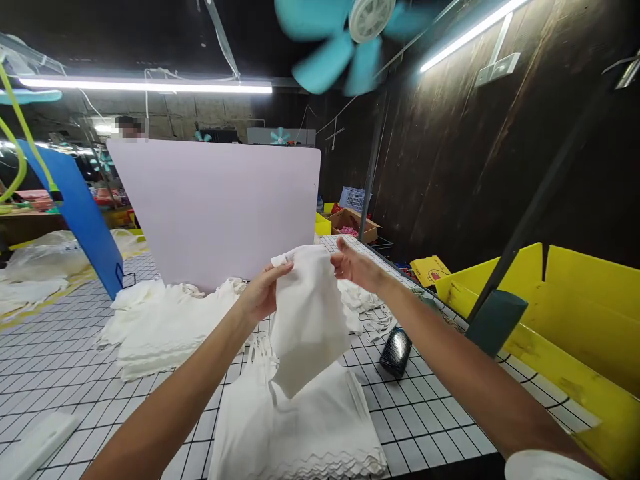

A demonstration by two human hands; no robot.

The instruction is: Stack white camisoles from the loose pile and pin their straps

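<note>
Far left, a loose heap of white cloth pieces (165, 320) lies unsorted on the white grid-lined worktop (55, 360), in front of a pale pink upright board (220, 207). My left hand (263, 293) is pinched on the top left edge of a white fabric bag (307, 313), lifted over the worktop. Below it sits a squared stack of flat white fabric pieces (295, 420), so I judge a good share is handled and the heap is left. My right hand (355, 267) grips the bag's top right edge. Hands apart, both clamped. A black ribbed cylinder (396, 351) lies right of the stack, yellow bins (575, 293) beyond.
</note>
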